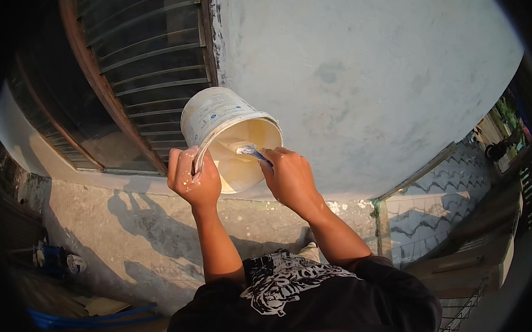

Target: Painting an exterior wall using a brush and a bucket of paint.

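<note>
A white plastic paint bucket (216, 109) is tipped on its side in the air, its mouth turned toward me. My left hand (195, 180), flecked with paint, grips the bucket's rim at its left edge. Pale cream paint coats the inside. In my right hand (290, 175) is a paintbrush (251, 150) with a blue handle, closed in the fingers. The brush end reaches inside the mouth of the bucket. Whether the bristles touch the inner wall, I cannot tell.
Ahead stands a pale grey-white wall (363, 84). To its left is a louvred window (148, 58) in a brown wooden frame. Paint-spotted concrete floor (90, 215) lies below, with patterned tiles (436, 200) at right. A wooden bench-like piece (460, 264) stands near right; blue tubing (94, 320) lies lower left.
</note>
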`<control>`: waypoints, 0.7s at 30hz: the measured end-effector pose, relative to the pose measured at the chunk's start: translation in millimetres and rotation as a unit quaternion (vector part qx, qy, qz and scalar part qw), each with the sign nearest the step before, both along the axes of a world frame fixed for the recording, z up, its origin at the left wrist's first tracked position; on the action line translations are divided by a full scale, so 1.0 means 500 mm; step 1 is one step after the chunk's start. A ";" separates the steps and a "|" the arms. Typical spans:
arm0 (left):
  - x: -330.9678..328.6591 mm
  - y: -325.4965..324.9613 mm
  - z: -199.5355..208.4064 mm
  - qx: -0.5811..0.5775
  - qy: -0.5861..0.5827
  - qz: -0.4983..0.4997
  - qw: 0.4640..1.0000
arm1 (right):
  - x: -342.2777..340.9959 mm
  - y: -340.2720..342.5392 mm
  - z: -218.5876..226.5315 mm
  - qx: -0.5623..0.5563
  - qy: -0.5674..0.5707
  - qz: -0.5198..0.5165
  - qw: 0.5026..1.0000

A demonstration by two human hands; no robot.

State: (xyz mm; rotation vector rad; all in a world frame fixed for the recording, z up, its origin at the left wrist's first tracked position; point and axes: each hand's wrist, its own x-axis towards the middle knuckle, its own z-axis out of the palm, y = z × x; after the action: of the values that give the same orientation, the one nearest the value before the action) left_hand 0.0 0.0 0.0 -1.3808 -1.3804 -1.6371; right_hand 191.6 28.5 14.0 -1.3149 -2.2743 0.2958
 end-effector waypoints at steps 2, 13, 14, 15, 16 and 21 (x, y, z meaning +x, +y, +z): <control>0.002 0.004 -0.007 -0.038 -0.070 -0.034 0.996 | 0.027 -0.002 0.005 -0.071 0.163 0.016 0.984; 0.050 0.087 -0.040 -0.060 -0.171 -0.087 0.980 | 0.163 0.060 -0.086 -0.388 0.418 0.012 0.821; 0.048 0.092 -0.043 -0.064 -0.175 -0.079 0.979 | 0.168 0.063 -0.090 -0.406 0.431 0.022 0.805; 0.049 0.097 -0.046 -0.062 -0.175 -0.082 0.979 | 0.174 0.067 -0.093 -0.422 0.445 0.031 0.789; 0.049 0.101 -0.048 -0.071 -0.176 -0.089 0.978 | 0.178 0.074 -0.099 -0.418 0.446 0.030 0.790; 0.067 0.132 -0.055 -0.047 -0.200 -0.110 0.973 | 0.189 0.095 -0.089 -0.427 0.469 0.109 0.765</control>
State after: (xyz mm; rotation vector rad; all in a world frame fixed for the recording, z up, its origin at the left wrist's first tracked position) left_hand 33.3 65.9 -27.6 -1.3447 -1.5902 -2.1080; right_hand 286.3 76.1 -30.5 -0.8568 -1.3620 1.7821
